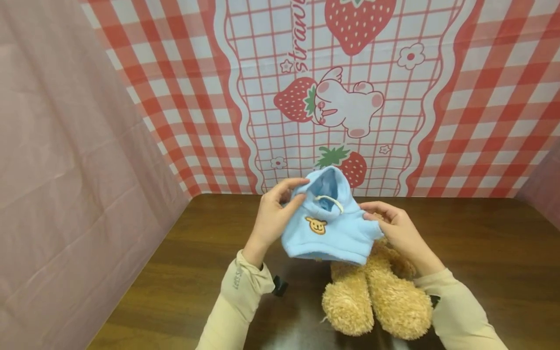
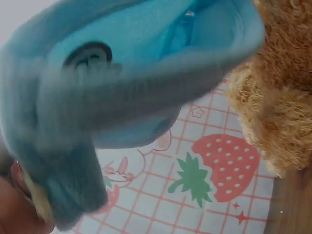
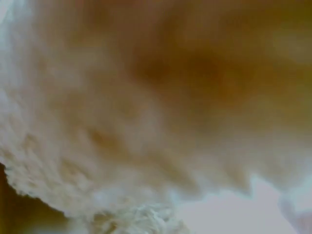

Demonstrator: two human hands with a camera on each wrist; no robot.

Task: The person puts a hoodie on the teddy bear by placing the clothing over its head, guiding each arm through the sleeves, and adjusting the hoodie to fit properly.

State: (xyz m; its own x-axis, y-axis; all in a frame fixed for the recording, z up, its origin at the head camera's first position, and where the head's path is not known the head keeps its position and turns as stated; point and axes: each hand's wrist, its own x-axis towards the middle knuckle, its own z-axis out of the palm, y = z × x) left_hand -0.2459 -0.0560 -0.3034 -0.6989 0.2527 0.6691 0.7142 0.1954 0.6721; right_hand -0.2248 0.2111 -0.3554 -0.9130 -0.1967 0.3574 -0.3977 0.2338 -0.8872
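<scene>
- Since the plush bear [image 1: 400,304] is partly hidden by the held-up blue hoodie [image 1: 334,240], snagging of the hem [image 1: 332,254] should be avoided
- Cloth beside the hood [image 1: 344,189] is pinched by the left grip [image 1: 273,211], the opposite sleeve [image 1: 371,229] by the right grip [image 1: 402,231]; even tension is advised
- Worktop [image 1: 477,238] room is offered on both sides, bounded behind by the checked backdrop [image 1: 175,97]

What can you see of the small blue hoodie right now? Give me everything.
The hoodie is light blue and looks like soft fleece, with an open hood, a pale cord at the neck and a tan animal-face patch in front. It is held up, hood uppermost, partly covering the plush toy; contact there is unclear. The left hand grips beside the hood, the right hand near a short sleeve.
</scene>
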